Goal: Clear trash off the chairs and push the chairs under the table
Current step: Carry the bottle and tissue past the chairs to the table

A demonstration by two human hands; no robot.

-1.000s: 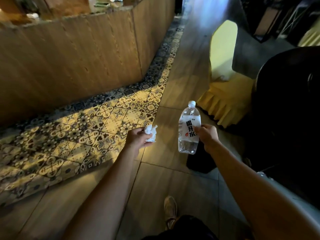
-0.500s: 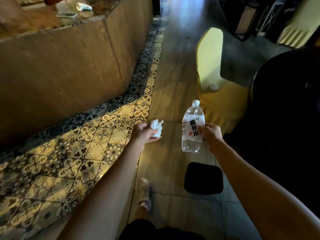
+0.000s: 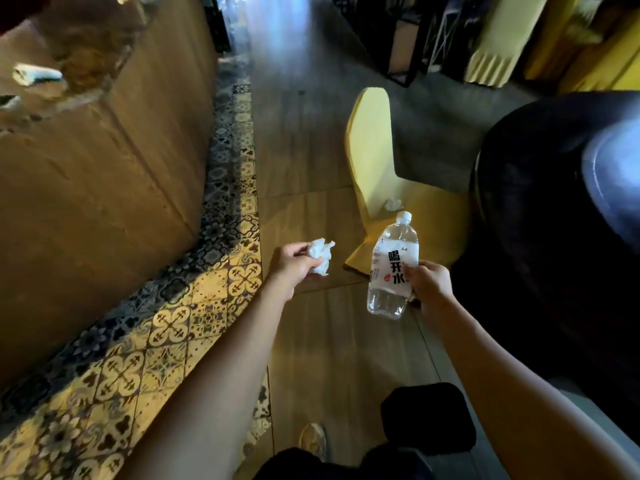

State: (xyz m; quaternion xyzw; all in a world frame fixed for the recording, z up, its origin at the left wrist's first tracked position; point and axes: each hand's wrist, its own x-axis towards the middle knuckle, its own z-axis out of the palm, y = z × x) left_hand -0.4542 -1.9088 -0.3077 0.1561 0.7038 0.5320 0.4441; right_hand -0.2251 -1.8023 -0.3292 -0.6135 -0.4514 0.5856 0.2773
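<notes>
You have one view only, from the camera on your head, wide-angle, tilted forward and down along your outstretched forearms. It sits close to your left hand (image 3: 294,266) and right hand (image 3: 431,284), which fill the middle. The wooden floor (image 3: 311,161) runs away ahead, the yellow chair (image 3: 374,157) stands farther off, right of centre, and your shoe (image 3: 313,439) shows at the bottom edge.

A wood-panelled counter (image 3: 104,174) fills the left of the frame, edged below by a band of patterned tiles (image 3: 173,323). Wood-look floor planks (image 3: 298,140) run up the centre, catching pale bluish light at the top. Dark metal frames (image 3: 415,36) stand upper right.
</notes>
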